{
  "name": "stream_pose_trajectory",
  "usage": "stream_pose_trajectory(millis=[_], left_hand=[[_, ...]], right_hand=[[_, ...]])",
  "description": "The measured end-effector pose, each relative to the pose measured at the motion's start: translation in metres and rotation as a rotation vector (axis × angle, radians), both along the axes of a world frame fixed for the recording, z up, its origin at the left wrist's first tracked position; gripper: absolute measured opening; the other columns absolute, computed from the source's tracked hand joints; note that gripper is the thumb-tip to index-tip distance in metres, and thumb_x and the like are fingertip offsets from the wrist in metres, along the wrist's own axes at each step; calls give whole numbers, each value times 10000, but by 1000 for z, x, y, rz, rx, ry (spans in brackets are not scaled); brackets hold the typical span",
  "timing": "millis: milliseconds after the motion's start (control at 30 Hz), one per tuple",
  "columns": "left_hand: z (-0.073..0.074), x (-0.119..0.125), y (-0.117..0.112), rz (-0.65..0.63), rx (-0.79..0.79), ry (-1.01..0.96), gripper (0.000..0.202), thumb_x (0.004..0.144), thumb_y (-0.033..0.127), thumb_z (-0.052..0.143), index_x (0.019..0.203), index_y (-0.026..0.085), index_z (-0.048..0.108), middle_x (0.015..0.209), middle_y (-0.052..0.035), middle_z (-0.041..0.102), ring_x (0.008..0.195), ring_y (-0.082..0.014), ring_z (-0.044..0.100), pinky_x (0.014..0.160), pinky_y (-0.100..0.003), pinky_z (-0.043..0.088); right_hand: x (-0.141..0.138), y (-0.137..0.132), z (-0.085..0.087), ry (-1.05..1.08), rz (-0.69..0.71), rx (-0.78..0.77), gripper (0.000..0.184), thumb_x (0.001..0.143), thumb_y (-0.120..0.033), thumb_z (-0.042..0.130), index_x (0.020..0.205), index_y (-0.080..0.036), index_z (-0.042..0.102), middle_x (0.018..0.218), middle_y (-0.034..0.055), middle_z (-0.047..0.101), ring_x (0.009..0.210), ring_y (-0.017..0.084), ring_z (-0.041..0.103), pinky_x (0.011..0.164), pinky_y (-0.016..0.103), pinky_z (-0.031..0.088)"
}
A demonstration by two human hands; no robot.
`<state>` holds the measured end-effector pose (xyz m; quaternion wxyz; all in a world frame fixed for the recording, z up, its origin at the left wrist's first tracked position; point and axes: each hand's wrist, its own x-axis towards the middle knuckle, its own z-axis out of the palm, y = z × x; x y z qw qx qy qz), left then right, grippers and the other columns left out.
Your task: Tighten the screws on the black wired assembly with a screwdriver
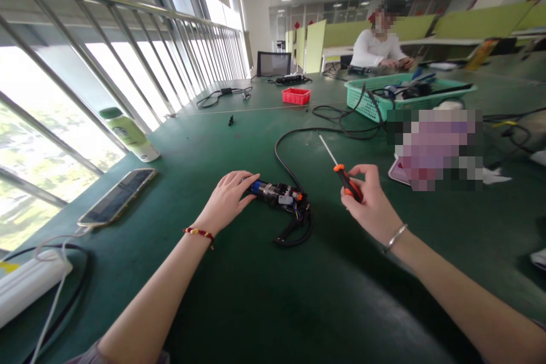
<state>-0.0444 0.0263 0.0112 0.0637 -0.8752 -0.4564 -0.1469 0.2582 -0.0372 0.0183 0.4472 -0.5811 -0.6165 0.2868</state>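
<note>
My left hand (228,196) rests on the green table (239,296), its fingers laid over the blue end of a small opened device (279,195) with exposed wires and a black cable (290,151) running off behind it. My right hand (370,202) is closed round the orange and black handle of a screwdriver (341,170). The thin shaft points up and away to the left, held off the device.
A phone (117,196) and a green-capped bottle (130,135) lie to the left near the railing, a white power strip (29,284) at the near left. A red tray (296,95) and a green basket (384,99) stand farther back. Another person sits at the far end.
</note>
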Motion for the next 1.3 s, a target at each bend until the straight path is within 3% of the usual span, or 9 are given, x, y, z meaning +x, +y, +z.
stream_pose_trajectory(millis=[167, 333, 533, 633, 867, 1300], left_hand=[[1, 8, -5, 42, 62, 35, 373, 890, 285, 534, 1254, 206, 528, 1176, -103, 575, 1118, -262, 488, 988, -437, 380], [-2, 26, -16, 165, 116, -17, 321, 868, 316, 576, 1170, 207, 574, 1058, -101, 606, 1016, -274, 502, 903, -441, 382], [-6, 34, -18, 158, 18, -134, 325, 887, 338, 533, 1197, 237, 535, 1108, -69, 602, 1077, -262, 492, 1023, -527, 231], [-7, 29, -16, 125, -44, -155, 352, 908, 307, 494, 1253, 243, 491, 1121, -55, 598, 1103, -245, 478, 1029, -490, 253], [-6, 26, -16, 100, -21, -164, 337, 900, 282, 526, 1233, 239, 512, 1112, -47, 614, 1082, -231, 501, 1016, -450, 284], [-8, 25, -16, 77, 67, -160, 372, 883, 267, 577, 1249, 231, 527, 1118, -46, 632, 1052, -229, 517, 976, -423, 330]], right_hand=[[8, 1, 8, -98, 17, 126, 221, 769, -237, 544, 973, -226, 458, 759, -5, 592, 598, 126, 557, 547, 257, 464], [9, 0, 12, -5, -150, 263, 278, 730, -353, 673, 950, -190, 622, 754, 26, 654, 508, 120, 564, 469, 260, 483], [5, -4, 18, 266, -199, 376, 165, 768, -326, 661, 861, -207, 593, 588, -31, 570, 423, 113, 545, 407, 252, 466], [2, -6, 18, 336, -160, 403, 178, 767, -292, 662, 878, -220, 543, 608, -44, 558, 413, 114, 548, 389, 252, 458], [0, -9, 13, 268, -60, 384, 173, 792, -270, 638, 890, -228, 501, 693, -36, 561, 435, 105, 563, 391, 247, 470], [0, -9, 8, 184, -60, 403, 196, 790, -293, 654, 895, -212, 510, 713, -29, 571, 430, 92, 569, 383, 218, 473]])
